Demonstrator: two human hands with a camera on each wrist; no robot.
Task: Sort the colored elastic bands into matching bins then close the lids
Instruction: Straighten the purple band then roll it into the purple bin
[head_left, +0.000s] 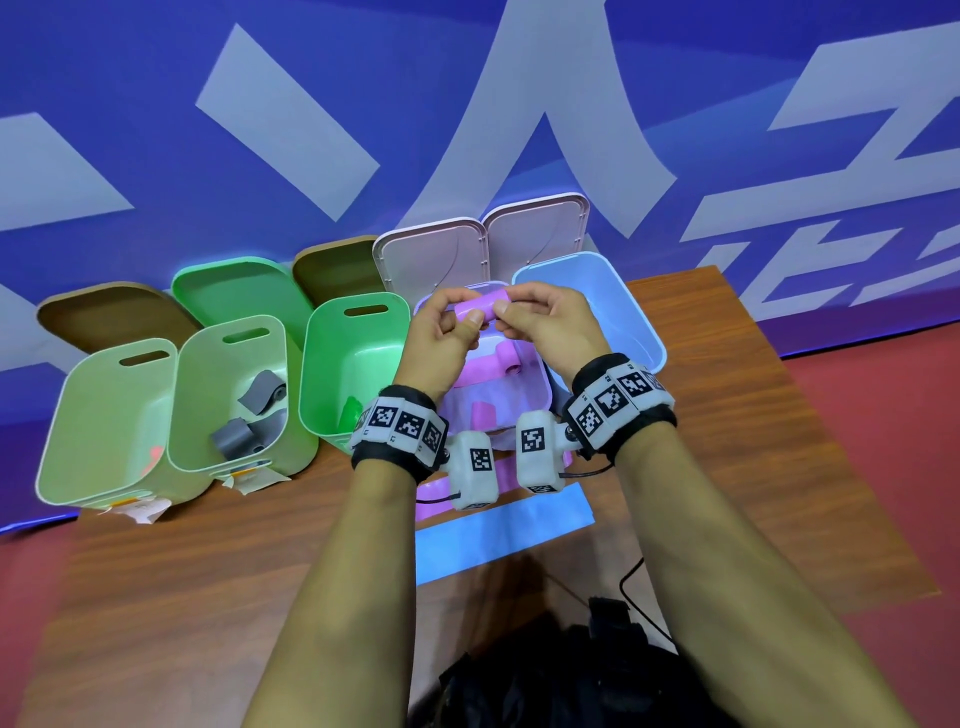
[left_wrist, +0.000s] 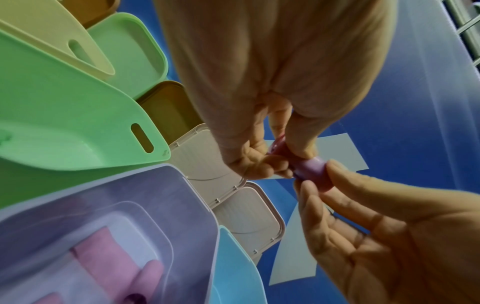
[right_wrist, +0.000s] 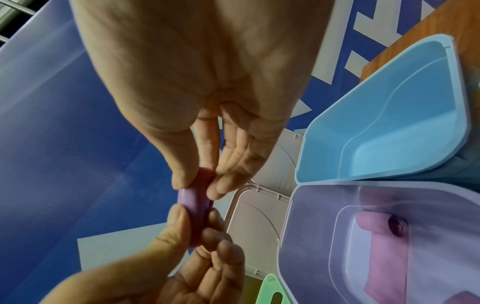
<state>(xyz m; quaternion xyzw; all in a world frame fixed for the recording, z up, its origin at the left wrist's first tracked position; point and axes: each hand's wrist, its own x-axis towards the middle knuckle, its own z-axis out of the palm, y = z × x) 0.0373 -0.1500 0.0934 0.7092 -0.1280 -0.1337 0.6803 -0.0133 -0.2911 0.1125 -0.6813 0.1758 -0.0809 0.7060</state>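
Pinching opposite ends of a rolled pink band (head_left: 480, 306), the left hand (head_left: 441, 332) and right hand (head_left: 550, 325) hold it lengthwise across the frame's centre, directly above the lilac bin (head_left: 543, 387), equally near both.

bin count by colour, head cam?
pale green bins: 2
mint green bin: 1
lilac bin: 1
blue bin: 1
Total: 5 bins
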